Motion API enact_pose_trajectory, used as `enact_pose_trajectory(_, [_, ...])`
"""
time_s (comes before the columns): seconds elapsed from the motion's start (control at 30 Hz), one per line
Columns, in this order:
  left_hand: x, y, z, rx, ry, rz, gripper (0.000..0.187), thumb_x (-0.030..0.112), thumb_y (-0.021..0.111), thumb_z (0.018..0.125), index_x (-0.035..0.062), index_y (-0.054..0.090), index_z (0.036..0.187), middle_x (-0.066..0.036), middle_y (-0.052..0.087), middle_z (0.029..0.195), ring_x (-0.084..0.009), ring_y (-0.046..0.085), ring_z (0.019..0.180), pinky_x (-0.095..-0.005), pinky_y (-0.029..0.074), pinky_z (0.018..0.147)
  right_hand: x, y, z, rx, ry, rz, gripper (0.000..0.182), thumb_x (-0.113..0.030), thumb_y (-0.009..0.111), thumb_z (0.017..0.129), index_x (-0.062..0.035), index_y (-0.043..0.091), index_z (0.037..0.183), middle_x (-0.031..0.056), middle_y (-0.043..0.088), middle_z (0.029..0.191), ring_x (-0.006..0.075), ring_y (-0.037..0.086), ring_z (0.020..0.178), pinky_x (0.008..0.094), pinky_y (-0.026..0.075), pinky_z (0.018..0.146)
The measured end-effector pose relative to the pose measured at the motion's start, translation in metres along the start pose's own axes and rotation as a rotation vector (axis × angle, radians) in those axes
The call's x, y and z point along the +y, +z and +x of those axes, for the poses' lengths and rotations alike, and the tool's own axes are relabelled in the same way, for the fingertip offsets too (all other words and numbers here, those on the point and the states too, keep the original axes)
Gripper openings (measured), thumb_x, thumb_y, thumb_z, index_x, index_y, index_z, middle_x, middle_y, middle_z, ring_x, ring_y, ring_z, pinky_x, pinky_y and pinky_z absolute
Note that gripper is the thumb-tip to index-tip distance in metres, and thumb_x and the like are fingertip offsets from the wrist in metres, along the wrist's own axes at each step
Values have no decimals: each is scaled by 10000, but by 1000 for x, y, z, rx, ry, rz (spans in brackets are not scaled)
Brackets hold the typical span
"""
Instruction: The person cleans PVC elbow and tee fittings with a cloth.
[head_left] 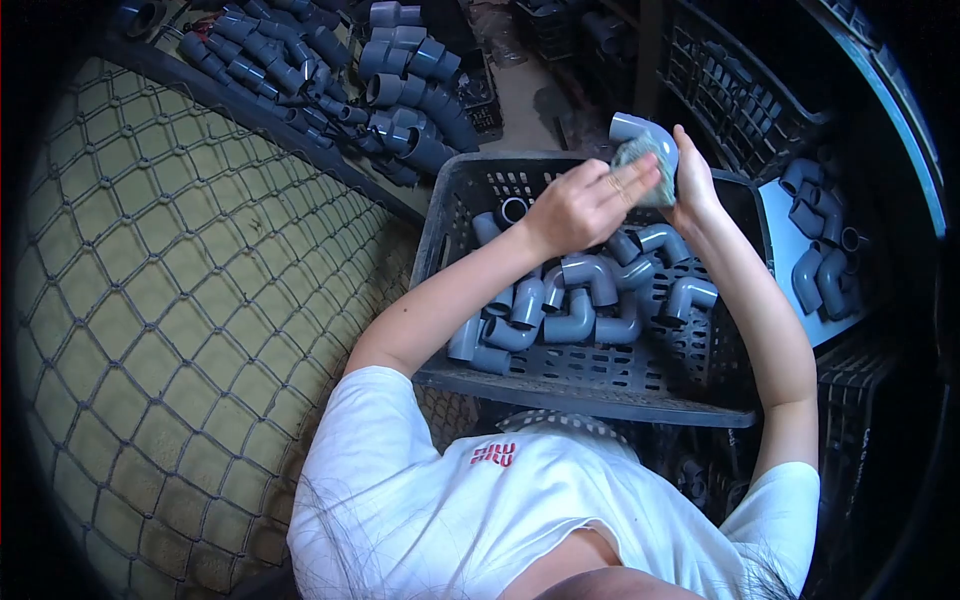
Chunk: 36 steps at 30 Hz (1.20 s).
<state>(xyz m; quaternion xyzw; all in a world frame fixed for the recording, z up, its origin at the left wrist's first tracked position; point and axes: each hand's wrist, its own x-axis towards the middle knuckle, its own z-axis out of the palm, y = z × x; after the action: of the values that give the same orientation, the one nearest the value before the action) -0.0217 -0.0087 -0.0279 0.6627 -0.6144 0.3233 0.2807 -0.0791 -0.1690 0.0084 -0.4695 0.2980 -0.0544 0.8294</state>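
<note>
Above the far side of the black crate, my right hand grips a grey plastic pipe elbow from its right side. My left hand is closed on a pale green cloth, its fingers pressing the cloth against the elbow. The cloth covers part of the fitting. Inside the crate below my hands lie several more grey pipe elbows, heaped loosely at different angles.
Wire mesh fencing runs along the left. Stacked grey pipe fittings lie at the upper left behind a dark rail. To the right, more elbows rest on a white surface. Another black crate stands tilted behind.
</note>
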Motion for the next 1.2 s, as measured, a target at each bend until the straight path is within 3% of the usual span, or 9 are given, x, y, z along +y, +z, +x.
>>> enact_pose_trajectory(0.1, [-4, -1, 7, -57, 115, 56, 536, -15, 619, 756, 6, 624, 1292, -128, 602, 1358, -224, 619, 946, -313, 508, 813, 5, -3, 2, -44, -47, -39, 503, -472, 362, 1041, -51, 578, 1210, 100, 644, 1137, 211, 622, 1077, 494, 514, 898])
enact_pose_trajectory(0.13, [-13, 0, 8, -24, 78, 105, 552, -9, 628, 752, 9, 614, 1304, -123, 592, 1370, -245, 597, 870, -321, 520, 805, 3, 4, -8, -61, -22, 5, 609, -609, 480, 957, -92, 587, 1259, 122, 618, 1181, 198, 557, 1149, 426, 433, 990])
enact_pose_trajectory(0.2, [-20, -8, 10, -13, -71, 139, 557, -13, 627, 747, -37, 595, 1302, -150, 578, 1377, -268, 589, 847, -337, 525, 799, 2, 6, -13, -166, -46, 15, 621, -615, 574, 909, -100, 601, 1255, 111, 598, 1222, 197, 528, 1162, 433, 381, 1017])
enact_pose_trajectory(0.33, [-8, -6, 0, 18, -86, -18, 559, -21, 618, 734, -59, 594, 1290, -174, 570, 1377, -276, 594, 860, -333, 522, 804, -10, 2, -14, -175, -117, -66, 523, -535, 685, 875, -91, 648, 1148, 31, 656, 1063, 152, 592, 990, 388, 430, 955])
enact_pose_trajectory(0.53, [-13, -15, 10, -9, 67, 46, 551, -44, 613, 741, -6, 618, 1291, -130, 576, 1387, -264, 599, 896, -323, 511, 815, -4, 0, -12, -188, -122, -92, 518, -539, 616, 928, -88, 619, 1181, 31, 641, 1057, 127, 606, 1001, 354, 495, 892])
enact_pose_trajectory(0.63, [-16, -23, 13, 51, 14, 10, 541, -50, 608, 756, 11, 624, 1292, -123, 581, 1387, -245, 617, 951, -324, 499, 832, -7, 3, -22, -182, -44, -138, 413, -457, 449, 1031, -107, 607, 1184, 31, 638, 1083, 120, 617, 996, 355, 506, 888])
enact_pose_trajectory(0.8, [2, -19, 12, -3, 131, -19, 513, -20, 610, 777, 20, 627, 1288, -104, 616, 1348, -182, 634, 982, -309, 496, 819, -8, -4, -23, -199, 8, -175, 385, -398, 432, 1039, -85, 600, 1186, 34, 648, 1090, 127, 626, 1019, 355, 525, 898])
enact_pose_trajectory(1.0, [-13, -24, 8, -13, 124, -56, 541, 2, 656, 741, 100, 660, 1273, -47, 616, 1357, -201, 573, 848, -300, 505, 785, -12, 1, -36, -326, 6, -289, 616, -669, 429, 955, -145, 590, 1234, 67, 618, 1149, 191, 605, 1081, 465, 491, 951])
enact_pose_trajectory(1.2, [-28, -33, 6, -32, 100, -4, 551, 14, 660, 736, 89, 653, 1281, -54, 611, 1363, -180, 617, 937, -309, 499, 790, -20, -8, -22, -260, 29, -195, 540, -578, 417, 1005, -112, 575, 1228, 70, 625, 1099, 170, 658, 889, 278, 568, 651])
